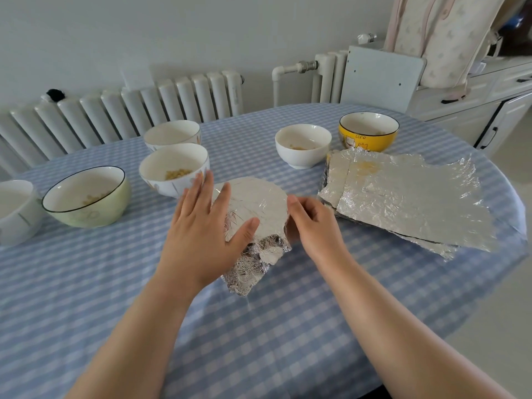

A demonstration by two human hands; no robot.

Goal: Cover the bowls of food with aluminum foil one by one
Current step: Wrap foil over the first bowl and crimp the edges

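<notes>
A bowl wrapped in aluminum foil (260, 203) stands in the middle of the table, its top smooth and its sides crinkled. My left hand (205, 223) lies flat on the foil top and left side, fingers straight. My right hand (312, 226) has its fingers curled against the foil at the bowl's right rim. A stack of foil sheets (408, 197) lies to the right. Uncovered bowls with yellow food stand around: a white one (174, 171) behind my left hand, a green one (86, 197), a white one (302, 145) and a yellow one (368, 132).
Another white bowl (172, 134) stands at the back left, and one more (17, 211) at the left edge. The oval table has a blue checked cloth (259, 326). A radiator (129, 110) runs behind it; white cabinets (472, 105) stand at the right.
</notes>
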